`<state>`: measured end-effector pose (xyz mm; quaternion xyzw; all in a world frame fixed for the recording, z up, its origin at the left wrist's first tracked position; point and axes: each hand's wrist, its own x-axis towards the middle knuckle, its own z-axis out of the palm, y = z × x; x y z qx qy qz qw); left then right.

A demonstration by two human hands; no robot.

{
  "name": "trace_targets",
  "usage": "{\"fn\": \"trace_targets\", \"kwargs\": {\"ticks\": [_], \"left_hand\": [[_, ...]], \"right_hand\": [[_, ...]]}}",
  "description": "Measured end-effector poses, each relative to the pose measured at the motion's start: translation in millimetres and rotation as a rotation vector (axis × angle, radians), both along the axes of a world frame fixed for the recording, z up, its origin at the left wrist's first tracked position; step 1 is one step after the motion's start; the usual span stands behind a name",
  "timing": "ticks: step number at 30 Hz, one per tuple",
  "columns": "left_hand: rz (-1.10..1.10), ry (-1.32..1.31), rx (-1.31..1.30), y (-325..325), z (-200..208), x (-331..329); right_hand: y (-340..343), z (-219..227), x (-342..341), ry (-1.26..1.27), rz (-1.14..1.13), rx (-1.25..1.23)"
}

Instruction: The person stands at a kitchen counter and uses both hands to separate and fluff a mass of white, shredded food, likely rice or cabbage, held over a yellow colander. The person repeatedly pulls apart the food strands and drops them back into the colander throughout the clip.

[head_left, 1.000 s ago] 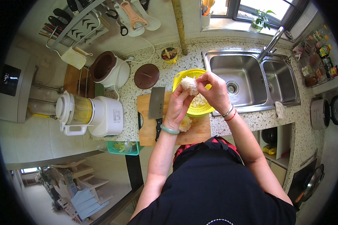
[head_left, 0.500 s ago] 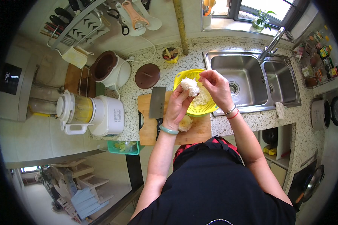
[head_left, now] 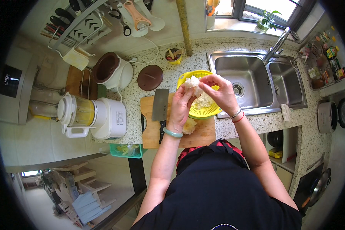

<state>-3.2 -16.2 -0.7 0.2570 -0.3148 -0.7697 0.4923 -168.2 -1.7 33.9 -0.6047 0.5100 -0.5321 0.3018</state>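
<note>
My left hand (head_left: 181, 106) is closed around a frilly white snow fungus (head_left: 192, 82), held up over the yellow colander (head_left: 205, 112). The right hand (head_left: 223, 95) has its thumb and fingertips pinched together against the fungus's right edge. Loose white pieces (head_left: 204, 100) lie inside the colander below. A second, yellowish fungus clump (head_left: 189, 125) rests on the wooden cutting board (head_left: 205, 132), just right of my left wrist. On the board's left side lies a cleaver (head_left: 160, 105), blade pointing away from me.
A double steel sink (head_left: 239, 71) stands right of the colander. To the left are a white blender (head_left: 109, 117), an open brown-lined pot (head_left: 107, 69) and its brown lid (head_left: 150, 77). A small yellow tub (head_left: 175, 61) sits behind; a green bin (head_left: 124, 150) hangs below the counter edge.
My right hand has moved slightly left and in, so its fingertips now meet the fungus. The left hand has tilted the fungus a little and stays over the colander.
</note>
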Motion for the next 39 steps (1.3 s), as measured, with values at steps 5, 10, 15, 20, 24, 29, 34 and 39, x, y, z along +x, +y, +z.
{"fn": "trace_targets", "kwargs": {"ticks": [5, 10, 15, 20, 24, 29, 34, 39], "left_hand": [[0.091, -0.083, -0.038, 1.5, 6.5, -6.0], [0.149, -0.179, -0.057, 0.0, 5.3, -7.7], [0.134, -0.237, -0.071, 0.0, 4.8, -5.6], [0.146, -0.218, -0.024, -6.3, 10.0, -4.6], [0.107, -0.314, -0.073, -11.3, 14.7, -4.1], [0.117, -0.359, -0.136, -20.4, 23.7, -7.1], [0.062, -0.326, -0.115, -19.7, 17.8, -5.2], [0.061, -0.241, -0.035, -13.5, 12.6, -6.3]], "right_hand": [[0.7, 0.4, 2.2, 0.155, -0.015, -0.067], [-1.6, -4.4, 8.0, 0.239, -0.085, -0.11], [-4.0, -9.5, 8.5, 0.227, -0.091, -0.096], [-4.5, 7.8, 7.8, 0.227, -0.031, -0.149], [-11.8, 2.5, 0.4, 0.262, -0.019, -0.174], [-16.2, 7.2, 0.6, 0.207, -0.032, -0.146], [-17.5, 0.7, 1.3, 0.21, -0.092, -0.086], [-12.8, -1.4, 5.8, 0.101, -0.111, 0.042]]}}
